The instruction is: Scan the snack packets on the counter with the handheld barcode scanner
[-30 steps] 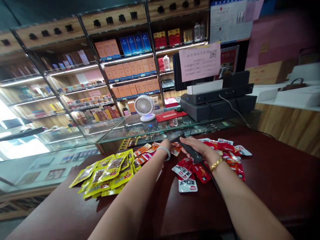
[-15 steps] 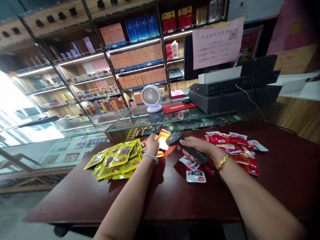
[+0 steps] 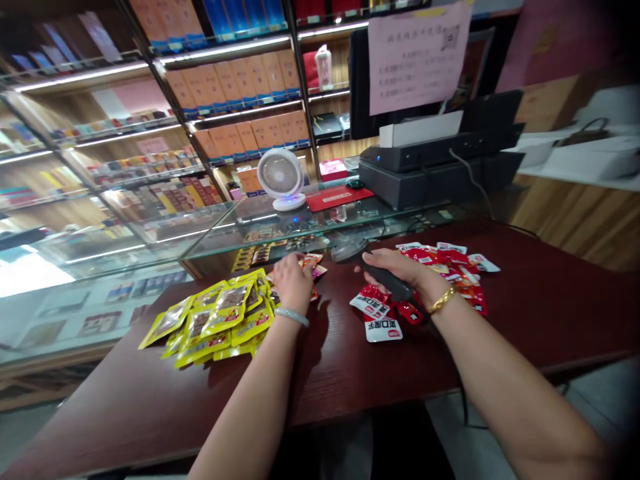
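Observation:
In the head view my right hand (image 3: pixel 397 270) is wrapped round a dark handheld barcode scanner (image 3: pixel 385 277), its blurred head pointing left. My left hand (image 3: pixel 294 285) reaches down among orange snack packets (image 3: pixel 314 261), its fingers curled over one; the fingertips are partly hidden. Left of that hand lies a heap of yellow snack packets (image 3: pixel 235 303) with clear windows. Below the scanner are white and red packets (image 3: pixel 383 330). A larger pile of red and white packets (image 3: pixel 453 267) lies beyond my right wrist.
The brown table (image 3: pixel 330 373) carries the packets. Behind it stands a glass counter (image 3: pixel 210 230) with a white fan (image 3: pixel 281 175), a red envelope-like sheet (image 3: pixel 340 198) and a black cash-register unit (image 3: pixel 400 177). Shelves of boxes fill the back. The scanner's cable trails below my right forearm.
The bright light on the orange packet is gone. My left hand has moved from in front of the scanner onto the orange packets. The view has tilted down and shifted right.

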`<state>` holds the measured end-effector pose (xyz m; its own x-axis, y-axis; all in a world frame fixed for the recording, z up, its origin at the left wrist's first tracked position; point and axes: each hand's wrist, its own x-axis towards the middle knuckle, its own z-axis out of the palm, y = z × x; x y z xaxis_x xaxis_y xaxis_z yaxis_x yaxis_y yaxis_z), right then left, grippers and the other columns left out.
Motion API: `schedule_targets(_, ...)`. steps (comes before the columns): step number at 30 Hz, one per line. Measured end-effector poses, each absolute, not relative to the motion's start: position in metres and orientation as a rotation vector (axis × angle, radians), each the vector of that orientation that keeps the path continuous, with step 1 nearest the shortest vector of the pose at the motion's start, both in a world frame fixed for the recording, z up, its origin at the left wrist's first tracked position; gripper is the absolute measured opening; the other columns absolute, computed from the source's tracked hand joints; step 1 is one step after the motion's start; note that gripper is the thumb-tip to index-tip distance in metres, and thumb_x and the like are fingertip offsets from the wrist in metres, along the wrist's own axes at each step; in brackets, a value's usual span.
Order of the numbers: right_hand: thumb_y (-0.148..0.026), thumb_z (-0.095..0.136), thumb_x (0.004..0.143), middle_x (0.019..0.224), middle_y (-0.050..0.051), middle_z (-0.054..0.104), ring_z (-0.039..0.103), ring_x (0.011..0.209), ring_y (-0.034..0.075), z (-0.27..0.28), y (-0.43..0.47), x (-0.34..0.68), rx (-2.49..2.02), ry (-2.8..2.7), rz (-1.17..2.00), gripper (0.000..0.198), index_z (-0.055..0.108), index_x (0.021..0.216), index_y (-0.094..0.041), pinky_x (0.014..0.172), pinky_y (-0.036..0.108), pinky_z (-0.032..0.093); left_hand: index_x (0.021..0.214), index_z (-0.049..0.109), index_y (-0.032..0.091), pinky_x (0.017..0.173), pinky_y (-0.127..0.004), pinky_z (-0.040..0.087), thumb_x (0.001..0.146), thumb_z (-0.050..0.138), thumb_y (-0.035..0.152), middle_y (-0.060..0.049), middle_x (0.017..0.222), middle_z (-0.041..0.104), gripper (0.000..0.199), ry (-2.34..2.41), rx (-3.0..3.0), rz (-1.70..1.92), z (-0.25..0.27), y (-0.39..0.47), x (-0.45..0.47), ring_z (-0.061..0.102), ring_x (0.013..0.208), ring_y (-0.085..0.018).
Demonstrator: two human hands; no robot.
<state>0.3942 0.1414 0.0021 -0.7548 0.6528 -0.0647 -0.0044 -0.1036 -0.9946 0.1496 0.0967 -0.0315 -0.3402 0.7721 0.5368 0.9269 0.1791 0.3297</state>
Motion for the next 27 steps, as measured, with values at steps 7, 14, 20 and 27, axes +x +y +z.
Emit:
schedule_targets(7, -0.054, 0.066, 0.080, 0.058, -0.004, 0.059, 0.055, 0.038, 0.009, -0.001, 0.084, 0.431, -0.945, -1.476, 1.602, 0.039, 0.056, 0.087, -0.017, 0.035, 0.019, 0.042, 0.084, 0.066, 0.023, 0.090, -0.040, 0.036, 0.081, 0.054, 0.061, -0.010, 0.099, 0.064, 0.040, -2.083, -2.318, -0.471, -0.055, 0.084, 0.216, 0.052, 0.105, -0.029)
schedule_targets(14, -0.061, 0.061, 0.079, 0.053, -0.007, 0.056, 0.052, 0.035, 0.010, -0.054, 0.027, 0.424, -1.068, -1.078, 1.557, 0.044, 0.055, 0.091, -0.020, 0.032, 0.019, 0.039, 0.095, 0.058, 0.023, 0.081, -0.034, 0.038, 0.079, 0.062, 0.051, -0.005, 0.095, 0.067, 0.033, -2.223, -2.437, -0.342, -0.053, 0.090, 0.214, 0.060, 0.096, -0.024)
schedule_targets(20, -0.061, 0.063, 0.078, 0.057, -0.006, 0.057, 0.050, 0.035, 0.008, -0.066, 0.016, 0.409, -0.942, -0.968, 1.686, 0.046, 0.056, 0.094, -0.018, 0.033, 0.018, 0.039, 0.100, 0.060, 0.021, 0.086, -0.039, 0.039, 0.074, 0.059, 0.065, -0.013, 0.109, 0.064, 0.051, -2.077, -2.418, -0.274, -0.050, 0.084, 0.210, 0.055, 0.109, -0.032)
schedule_targets(27, -0.059, 0.062, 0.081, 0.057, -0.006, 0.055, 0.050, 0.035, 0.008, -0.074, 0.005, 0.404, -0.866, -0.904, 1.633, 0.044, 0.057, 0.096, -0.018, 0.033, 0.018, 0.039, 0.106, 0.049, 0.019, 0.080, -0.034, 0.042, 0.075, 0.066, 0.053, -0.012, 0.103, 0.069, 0.049, -2.216, -2.489, -0.140, -0.051, 0.093, 0.204, 0.064, 0.101, -0.029)
